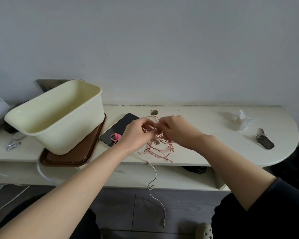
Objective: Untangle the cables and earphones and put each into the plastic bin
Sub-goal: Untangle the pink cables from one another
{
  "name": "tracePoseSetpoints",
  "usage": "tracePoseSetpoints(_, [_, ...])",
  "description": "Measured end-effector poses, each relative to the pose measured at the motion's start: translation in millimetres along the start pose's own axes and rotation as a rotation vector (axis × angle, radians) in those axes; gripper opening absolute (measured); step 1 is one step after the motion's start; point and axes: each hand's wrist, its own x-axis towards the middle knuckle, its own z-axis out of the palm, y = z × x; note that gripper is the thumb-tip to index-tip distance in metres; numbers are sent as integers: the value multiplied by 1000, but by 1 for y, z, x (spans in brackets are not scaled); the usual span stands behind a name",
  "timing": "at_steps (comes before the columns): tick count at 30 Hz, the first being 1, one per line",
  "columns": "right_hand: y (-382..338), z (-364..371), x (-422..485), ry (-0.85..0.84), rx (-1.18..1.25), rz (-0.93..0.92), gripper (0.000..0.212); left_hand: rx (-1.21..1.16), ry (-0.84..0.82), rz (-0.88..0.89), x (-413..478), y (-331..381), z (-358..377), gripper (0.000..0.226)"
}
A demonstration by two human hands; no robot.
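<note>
This is looking like a room in a home: a white desk (205, 135) is standing against a grey wall (162, 49), a smartphone (117, 130) is lying just beside the left hand (136, 133), keys (264, 141) are lying well right of the right hand (176, 131), and a clog (204, 232) is sitting below it.

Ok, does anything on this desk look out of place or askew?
Yes. The plastic bin sits skewed on the brown tray, whose front corner juts past the desk edge. One pale cable dangles off the desk toward the floor, while the left hand and right hand pinch the pink tangle.
</note>
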Motion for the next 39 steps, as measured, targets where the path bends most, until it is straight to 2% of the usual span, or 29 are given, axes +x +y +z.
tracePoseSetpoints(6, [-1, -5, 2, 165, 116, -19, 28, -116, 50, -60, 2, 2, 2, 9])
tracePoseSetpoints(10, [-2, -7, 3, 312, 278, -14, 29, 37, 12, -41, 4, -6, 2, 6])
tracePoseSetpoints(12, [-3, -10, 3, 351, 343, -17, 28, 59, 21, -57, 4, -10, 3, 15])
tracePoseSetpoints(14, [-3, -11, 2, 346, 378, -25, 26, 58, 12, -70, 4, -11, 2, 24])
tracePoseSetpoints(19, [-2, -7, 0, 263, 300, -52, 22, 23, -62, -38, 1, -8, 2, 31])
tracePoseSetpoints(25, [-2, -7, 1, 271, 264, -66, 23, 45, -71, -41, 4, -11, 7, 17])
tracePoseSetpoints(33, [21, -21, 10, 502, 278, 109, 19, 200, -11, -23, 5, -10, 1, 14])
tracePoseSetpoints(39, [50, -17, 13, 384, 188, 312, 14, 216, 18, -26, 7, -13, 0, 18])
